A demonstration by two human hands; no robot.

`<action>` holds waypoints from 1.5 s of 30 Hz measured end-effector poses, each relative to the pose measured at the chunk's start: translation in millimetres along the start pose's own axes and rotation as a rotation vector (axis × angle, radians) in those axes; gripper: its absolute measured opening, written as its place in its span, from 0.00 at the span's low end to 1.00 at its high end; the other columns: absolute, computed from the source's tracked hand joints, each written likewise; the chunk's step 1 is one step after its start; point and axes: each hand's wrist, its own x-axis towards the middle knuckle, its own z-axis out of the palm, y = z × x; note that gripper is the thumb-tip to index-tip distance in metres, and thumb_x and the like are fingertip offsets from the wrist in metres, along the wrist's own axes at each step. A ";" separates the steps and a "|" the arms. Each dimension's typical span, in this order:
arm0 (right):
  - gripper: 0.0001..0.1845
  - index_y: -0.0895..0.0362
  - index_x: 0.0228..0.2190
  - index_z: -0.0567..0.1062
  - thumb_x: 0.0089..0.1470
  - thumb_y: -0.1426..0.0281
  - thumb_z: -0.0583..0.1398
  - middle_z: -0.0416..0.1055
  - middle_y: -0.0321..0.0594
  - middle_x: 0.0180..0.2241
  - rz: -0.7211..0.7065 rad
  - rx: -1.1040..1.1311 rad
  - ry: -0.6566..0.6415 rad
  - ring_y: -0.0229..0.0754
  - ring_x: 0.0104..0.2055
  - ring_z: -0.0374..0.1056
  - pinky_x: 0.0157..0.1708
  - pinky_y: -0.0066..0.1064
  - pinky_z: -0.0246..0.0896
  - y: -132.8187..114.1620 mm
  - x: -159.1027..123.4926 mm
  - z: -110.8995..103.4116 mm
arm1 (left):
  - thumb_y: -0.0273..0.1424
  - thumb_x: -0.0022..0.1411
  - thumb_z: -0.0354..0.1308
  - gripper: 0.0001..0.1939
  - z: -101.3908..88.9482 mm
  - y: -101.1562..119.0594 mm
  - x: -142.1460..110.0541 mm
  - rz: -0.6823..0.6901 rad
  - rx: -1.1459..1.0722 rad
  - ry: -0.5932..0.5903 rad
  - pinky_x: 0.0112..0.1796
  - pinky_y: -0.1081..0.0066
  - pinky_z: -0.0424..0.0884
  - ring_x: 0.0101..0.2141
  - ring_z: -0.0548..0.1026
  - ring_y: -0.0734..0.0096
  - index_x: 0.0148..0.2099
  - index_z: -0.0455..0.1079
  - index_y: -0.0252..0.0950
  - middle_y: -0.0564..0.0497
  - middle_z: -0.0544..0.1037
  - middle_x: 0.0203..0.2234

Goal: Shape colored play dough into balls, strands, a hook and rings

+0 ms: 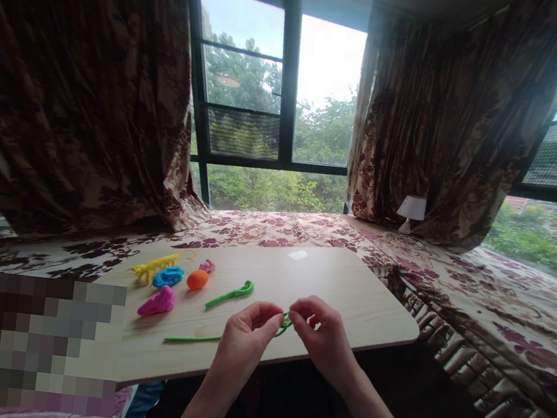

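Above the near edge of the table, my left hand [251, 327] and my right hand [319, 321] meet with thumbs and fingers pinched together. Between them is a small piece of green modelling clay [285, 325], partly covered by the fingertips. To the left, a long thin green clay strand [192, 341] lies on the table and runs behind my left hand; its far end is hidden. A thicker green clay piece with a curled end [230, 293] rests just beyond my left hand.
On the table [321, 277] lie a yellow clay figure [155, 267], a blue lump [168, 276], a magenta lump [158, 302], an orange ball [197, 280] and a small pink piece [207, 266]. A white lamp [412, 208] stands on the floral-covered ledge beyond. A pixelated patch hides the lower left.
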 end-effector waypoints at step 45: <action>0.12 0.55 0.33 0.74 0.54 0.65 0.52 0.71 0.37 0.31 0.027 -0.009 -0.133 0.36 0.31 0.65 0.29 0.26 0.58 0.1 3.4 -14.5 | 0.37 0.47 0.59 0.12 -0.1 9.8 -6.8 -0.098 -0.052 -0.069 0.32 0.73 0.64 0.27 0.69 0.73 0.30 0.73 0.33 0.52 0.75 0.23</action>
